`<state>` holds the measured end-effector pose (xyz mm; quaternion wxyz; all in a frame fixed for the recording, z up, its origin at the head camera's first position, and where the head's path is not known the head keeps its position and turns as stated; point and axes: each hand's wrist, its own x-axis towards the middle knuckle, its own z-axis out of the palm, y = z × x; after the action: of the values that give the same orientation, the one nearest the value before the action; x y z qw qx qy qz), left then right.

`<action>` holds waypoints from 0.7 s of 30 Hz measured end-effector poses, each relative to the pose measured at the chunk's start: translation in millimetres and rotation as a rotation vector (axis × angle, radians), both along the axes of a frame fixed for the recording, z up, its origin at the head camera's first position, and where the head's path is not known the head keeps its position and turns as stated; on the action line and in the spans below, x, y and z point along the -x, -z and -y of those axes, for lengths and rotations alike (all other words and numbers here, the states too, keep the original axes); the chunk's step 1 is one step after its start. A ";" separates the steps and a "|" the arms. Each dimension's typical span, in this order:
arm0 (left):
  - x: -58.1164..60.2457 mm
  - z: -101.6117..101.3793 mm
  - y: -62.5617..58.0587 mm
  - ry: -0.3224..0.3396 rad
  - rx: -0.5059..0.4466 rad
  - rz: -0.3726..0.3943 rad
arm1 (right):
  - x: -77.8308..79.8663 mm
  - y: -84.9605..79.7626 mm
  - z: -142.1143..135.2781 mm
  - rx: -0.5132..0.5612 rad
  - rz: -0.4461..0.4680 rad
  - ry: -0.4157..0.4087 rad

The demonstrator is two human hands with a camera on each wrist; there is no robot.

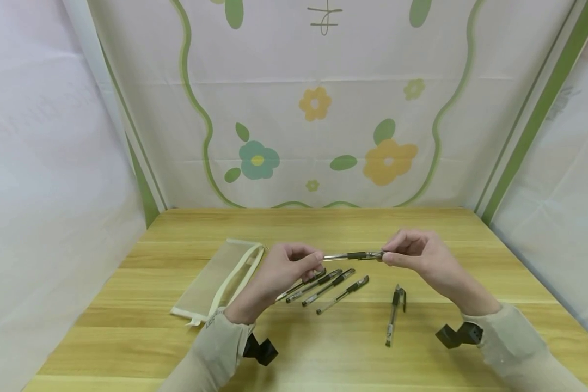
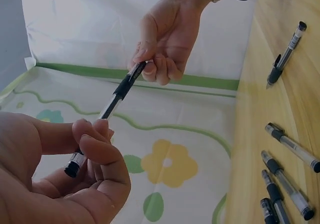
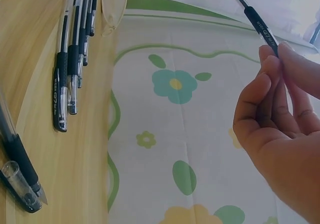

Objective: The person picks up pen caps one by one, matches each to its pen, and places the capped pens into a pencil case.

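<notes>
The held pen (image 1: 353, 256) is carried in the air above the middle of the bench (image 1: 343, 354), nearly level, lying crosswise between two hands. It is judged light and stiff. Its smooth clear barrel may be slippery, while the dark rubber sleeve should give better friction. The thin plastic of the cap and clip could be cracked if it is bent strongly, so a straight hold along the axis is to be preferred.

The tail end is pinched by the left hand (image 1: 286, 269); the capped end is pinched by the right hand (image 1: 431, 264), with thumb and fingertips. Thus each grip is clamped on the pen, and the barrel and most of the sleeve are left uncovered between them.

Below, toward the left, a row of four pens (image 1: 329, 287) is laid slantwise, with the dark ends pointed to the far right corner. Nearer to the right edge, a loose pen (image 1: 393, 321) is seen, its bare point turned toward the far edge and a clear cap just beside this point; ink marks could be made there. A mesh pouch (image 1: 208, 280) is placed near the left edge.

The far edge is bounded by a floral cloth (image 1: 299, 65), and cloth also hangs at both sides. The widest room for moving is judged to be between the loose pen and the right edge.
</notes>
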<state>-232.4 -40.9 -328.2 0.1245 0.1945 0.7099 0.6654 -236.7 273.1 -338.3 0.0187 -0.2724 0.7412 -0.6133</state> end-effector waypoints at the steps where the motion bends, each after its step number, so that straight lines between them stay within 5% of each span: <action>1: -0.6 0.5 -0.5 -0.009 0.001 -0.006 | -0.5 -0.5 0.4 0.004 -0.006 0.000; 21: -5.5 -4.4 0.8 -0.070 -0.005 -0.029 | -0.4 -1.8 -1.0 0.085 -0.053 -0.070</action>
<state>-226.9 -36.5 -329.0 0.0905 0.1796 0.7161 0.6684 -236.3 274.2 -336.5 0.0092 -0.3149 0.7048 -0.6356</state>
